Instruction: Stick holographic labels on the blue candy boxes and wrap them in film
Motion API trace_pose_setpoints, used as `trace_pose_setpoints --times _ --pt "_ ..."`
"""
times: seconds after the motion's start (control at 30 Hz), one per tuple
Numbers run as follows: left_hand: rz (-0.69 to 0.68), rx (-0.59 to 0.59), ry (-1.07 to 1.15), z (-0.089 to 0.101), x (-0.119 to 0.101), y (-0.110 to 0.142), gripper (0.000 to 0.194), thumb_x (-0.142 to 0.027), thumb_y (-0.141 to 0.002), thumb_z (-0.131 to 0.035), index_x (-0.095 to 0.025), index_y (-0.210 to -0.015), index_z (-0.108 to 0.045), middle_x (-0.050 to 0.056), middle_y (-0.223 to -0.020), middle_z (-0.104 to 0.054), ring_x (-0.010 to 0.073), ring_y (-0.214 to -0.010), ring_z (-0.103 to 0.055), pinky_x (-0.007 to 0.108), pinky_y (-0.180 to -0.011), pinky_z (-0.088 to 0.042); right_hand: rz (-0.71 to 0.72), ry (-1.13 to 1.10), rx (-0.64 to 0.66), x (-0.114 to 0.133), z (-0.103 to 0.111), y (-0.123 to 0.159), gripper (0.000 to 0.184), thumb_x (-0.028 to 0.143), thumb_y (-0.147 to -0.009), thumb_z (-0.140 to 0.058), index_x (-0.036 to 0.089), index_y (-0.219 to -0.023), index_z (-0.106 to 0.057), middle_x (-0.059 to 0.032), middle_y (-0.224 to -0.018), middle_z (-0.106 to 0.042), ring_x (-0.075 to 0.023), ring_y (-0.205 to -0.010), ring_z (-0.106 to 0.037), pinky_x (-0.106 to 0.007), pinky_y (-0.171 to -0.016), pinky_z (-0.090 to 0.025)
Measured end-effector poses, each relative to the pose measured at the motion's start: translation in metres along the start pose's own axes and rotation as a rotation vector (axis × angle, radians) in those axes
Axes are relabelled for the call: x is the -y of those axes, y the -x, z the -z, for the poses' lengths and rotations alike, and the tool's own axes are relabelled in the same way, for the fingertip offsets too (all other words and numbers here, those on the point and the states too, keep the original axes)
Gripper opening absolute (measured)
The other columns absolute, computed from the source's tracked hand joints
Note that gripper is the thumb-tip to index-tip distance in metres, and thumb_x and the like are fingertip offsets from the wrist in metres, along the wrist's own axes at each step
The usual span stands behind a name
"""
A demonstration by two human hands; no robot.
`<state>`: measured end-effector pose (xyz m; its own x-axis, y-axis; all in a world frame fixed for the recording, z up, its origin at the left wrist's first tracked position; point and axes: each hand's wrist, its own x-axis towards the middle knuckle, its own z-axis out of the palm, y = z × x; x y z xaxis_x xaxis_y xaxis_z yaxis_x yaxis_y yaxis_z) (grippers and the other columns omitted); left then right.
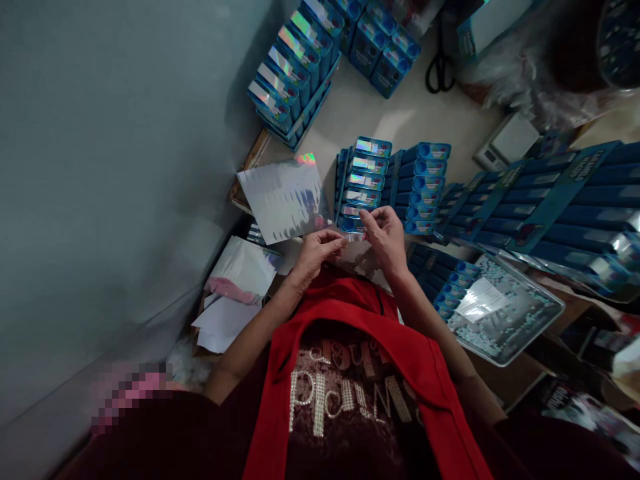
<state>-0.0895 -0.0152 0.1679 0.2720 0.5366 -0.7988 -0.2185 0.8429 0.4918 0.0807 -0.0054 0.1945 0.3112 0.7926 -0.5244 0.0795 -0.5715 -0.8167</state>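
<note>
My left hand (320,251) is closed in a pinch just in front of the nearest blue containers. Opposite it, my right hand (386,235) pinches too, with thumb and forefinger together. Between the fingertips shows a small shiny sticker (355,237), partly hidden by the fingers. Just beyond stands a group of blue containers (364,180); several have shiny holographic strips along their tops. To the left lies a silvery sticker sheet (285,197), with peeled-looking gaps and a rainbow sheen at one corner.
A tray of blue containers (297,73) stands by the wall. Black scissors (440,73) and a small scale (505,143) lie farther back. At right are stacked blue packs (555,193) and a metal tray (505,340) of small pale pieces. Papers (230,323) rest at lower left.
</note>
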Motion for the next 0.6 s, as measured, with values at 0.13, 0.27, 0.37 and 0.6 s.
trace_pose_setpoints --times 0.13,0.27,0.37,0.6 --pt "-0.015 -0.006 -0.010 0.006 -0.004 -0.002 0.053 -0.054 -0.054 -0.103 -0.018 -0.077 -0.071 -0.001 -0.069 -0.069 0.0102 -0.059 -0.060 0.023 -0.056 -0.049 -0.114 -0.098 0.088 -0.004 0.013 0.006 0.064 0.060 -0.063 -0.094 0.028 -0.102 -0.054 0.0074 -0.071 -0.061 -0.0151 -0.062 -0.057 -0.029 -0.060 -0.044" --pt "-0.059 -0.010 -0.110 0.014 -0.013 -0.006 0.043 -0.049 -0.059 -0.098 -0.018 -0.074 -0.073 0.001 -0.069 -0.070 0.0121 -0.059 -0.061 0.025 -0.059 -0.051 -0.175 -0.127 0.066 -0.010 0.021 0.008 0.066 0.046 -0.056 -0.096 0.026 -0.104 -0.055 0.0050 -0.074 -0.072 -0.0169 -0.064 -0.066 -0.029 -0.062 -0.049" --pt "-0.115 -0.032 -0.208 0.016 -0.019 -0.015 0.037 -0.045 -0.061 -0.095 -0.018 -0.072 -0.074 0.003 -0.067 -0.072 0.0134 -0.060 -0.064 0.026 -0.060 -0.051 -0.129 -0.056 -0.038 -0.015 0.018 0.006 0.062 0.047 -0.058 -0.095 0.025 -0.099 -0.055 0.0029 -0.071 -0.073 -0.0199 -0.065 -0.070 -0.030 -0.062 -0.050" --pt "-0.144 -0.083 -0.251 0.016 -0.029 -0.034 0.032 -0.038 -0.062 -0.094 -0.017 -0.070 -0.072 0.006 -0.069 -0.074 0.0153 -0.062 -0.068 0.026 -0.062 -0.055 0.038 0.096 -0.137 -0.024 0.004 -0.003 0.052 0.055 -0.070 -0.089 0.027 -0.089 -0.050 0.0019 -0.076 -0.072 -0.0198 -0.072 -0.072 -0.032 -0.068 -0.053"
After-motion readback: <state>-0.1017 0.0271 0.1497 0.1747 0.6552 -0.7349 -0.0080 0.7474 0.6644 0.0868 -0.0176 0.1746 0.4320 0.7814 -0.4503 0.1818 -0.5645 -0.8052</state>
